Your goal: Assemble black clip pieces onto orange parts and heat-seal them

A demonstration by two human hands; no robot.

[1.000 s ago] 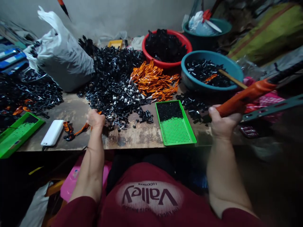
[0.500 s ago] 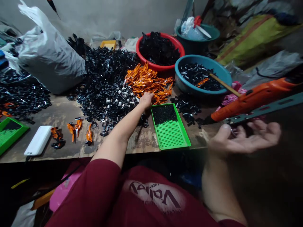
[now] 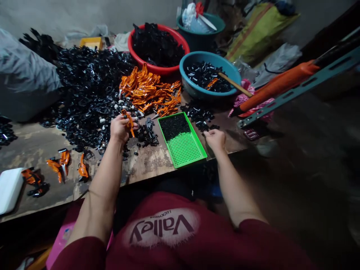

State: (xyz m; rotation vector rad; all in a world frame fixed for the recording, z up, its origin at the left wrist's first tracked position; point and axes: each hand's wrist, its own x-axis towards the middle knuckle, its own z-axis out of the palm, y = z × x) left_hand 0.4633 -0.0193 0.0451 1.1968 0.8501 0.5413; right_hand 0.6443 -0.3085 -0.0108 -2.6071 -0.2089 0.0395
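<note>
My left hand [image 3: 120, 128] is closed around an orange plastic part [image 3: 128, 122], held over the near edge of the heap of black plastic parts [image 3: 87, 93]. My right hand [image 3: 216, 139] is at the right rim of the green perforated tray [image 3: 185, 150], fingers pinched together beside a small pile of black pieces [image 3: 198, 114]. I cannot make out what it holds, if anything. Tiny dark pieces, perhaps screws, cover the tray's far half. Behind the tray lies a pile of orange parts [image 3: 152, 92].
A red basin [image 3: 182, 43] and a blue basin [image 3: 182, 71] hold black parts. On the right, an orange tool [image 3: 281, 86] slants along a slotted metal bar [image 3: 300, 90]. Several orange assemblies [image 3: 64, 159] lie near a white box-shaped object [image 3: 10, 187] at left.
My left hand has moved left from the orange pile with an orange part. My right hand has come from beneath the orange tool to the tray's right side, its fingers now closed. The view has shifted right.
</note>
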